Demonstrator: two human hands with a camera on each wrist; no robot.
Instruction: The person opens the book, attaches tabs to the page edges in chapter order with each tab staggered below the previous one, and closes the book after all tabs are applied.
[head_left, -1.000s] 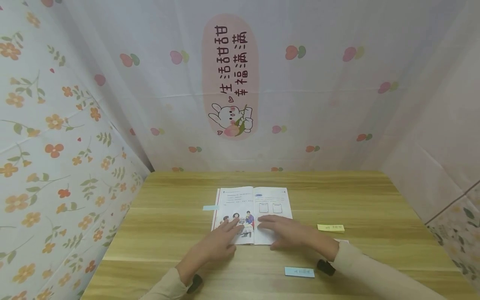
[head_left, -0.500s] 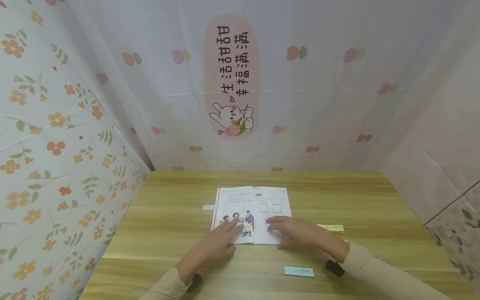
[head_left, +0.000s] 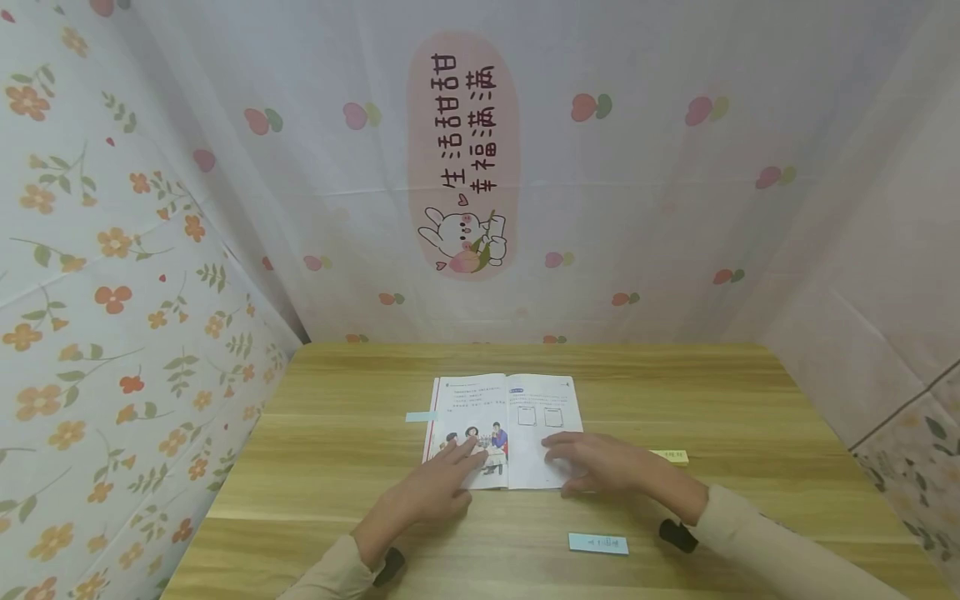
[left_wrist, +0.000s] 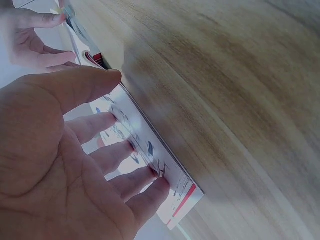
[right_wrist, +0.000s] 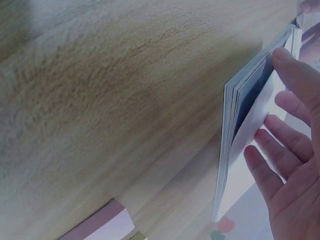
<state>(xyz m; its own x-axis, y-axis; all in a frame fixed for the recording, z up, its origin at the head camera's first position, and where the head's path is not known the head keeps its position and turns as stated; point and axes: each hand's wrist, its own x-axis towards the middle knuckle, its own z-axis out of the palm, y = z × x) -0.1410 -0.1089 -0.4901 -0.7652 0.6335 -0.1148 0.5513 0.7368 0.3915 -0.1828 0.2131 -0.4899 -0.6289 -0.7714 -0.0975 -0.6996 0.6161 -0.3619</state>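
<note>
An open book [head_left: 543, 392] lies on the wooden table, with text and a picture of people on its left page and two printed boxes on the right one. My left hand [head_left: 431, 492] rests with extended fingers on the lower left page; in the left wrist view its fingertips reach over the paper and the thumb is near the book's lower edge. My right hand [head_left: 611, 462] is over the lower right page, fingers loosely bent. In the right wrist view, the thumb is by the edge of the page stack [right_wrist: 232, 115]. A pale blue strip [head_left: 421, 417] sticks out from the left page.
A yellow sticky note [head_left: 670, 457] with writing lies right of the book, partly covered by my right arm. A blue sticky note pad [head_left: 598, 544] lies nearer me. A pinkish pad [right_wrist: 102, 225] shows in the right wrist view. Patterned curtains [head_left: 645, 208] surround the table.
My right hand has slid rightward across the right page, uncovering more of it and covering more of the yellow note. My left hand has stayed in place.
</note>
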